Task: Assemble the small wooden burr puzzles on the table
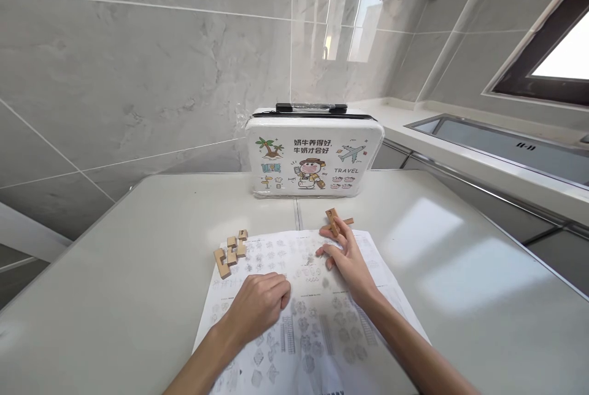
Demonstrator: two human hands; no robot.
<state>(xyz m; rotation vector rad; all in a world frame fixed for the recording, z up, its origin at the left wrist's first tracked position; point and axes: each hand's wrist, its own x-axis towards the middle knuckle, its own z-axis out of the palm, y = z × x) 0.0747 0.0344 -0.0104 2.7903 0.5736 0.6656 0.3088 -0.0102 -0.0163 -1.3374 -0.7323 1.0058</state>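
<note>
My left hand (264, 304) rests on the printed sheet (338, 355) with its fingers curled into a loose fist; no object shows in it. Near the sheet's far edge, the fingers of my right hand (347, 257) are on a notched wooden puzzle piece (331, 221) with a dark mark on its face. A thin wooden part (348, 221) sticks out behind it; whether it belongs to the same piece I cannot tell. Several more wooden puzzle pieces (223, 264) lie at the sheet's far left corner, one bearing a dark mark.
Behind the sheet a white case (285, 168) with cartoon prints and a black handle stands against the wall end of the white table (138, 260). On the right, a counter holds a sink (515, 143) under a window. Grey tiles cover the wall.
</note>
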